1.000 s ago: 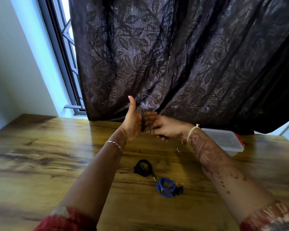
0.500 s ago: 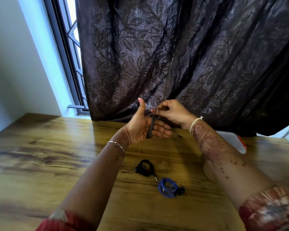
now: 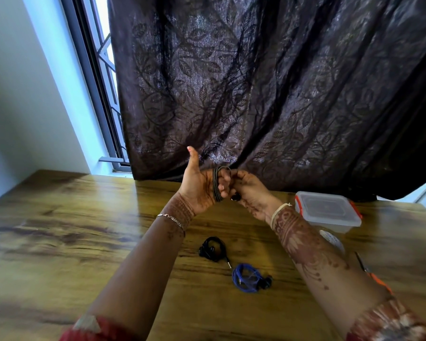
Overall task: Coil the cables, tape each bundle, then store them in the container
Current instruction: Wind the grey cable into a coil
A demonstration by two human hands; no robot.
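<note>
A thin dark cable (image 3: 217, 184) is wound in several loops around the fingers of my left hand (image 3: 199, 187), which is raised above the table with the thumb pointing up. My right hand (image 3: 246, 188) pinches the cable's loose end right beside those fingers, with a black earbud showing under it. On the table lie a coiled black cable (image 3: 213, 248) with its jack sticking out and a coiled blue cable (image 3: 247, 276) with black earbuds. The clear plastic container (image 3: 327, 210), lid on with red clips, sits at the right.
A white tape roll (image 3: 333, 239) lies partly hidden behind my right forearm. Scissors with an orange handle (image 3: 374, 276) rest at the right. A dark leaf-patterned curtain (image 3: 268, 94) hangs behind the wooden table (image 3: 71, 230), with a window to its left.
My right hand has come down from above my left fingers to beside them, laying another turn of the cable around the left hand.
</note>
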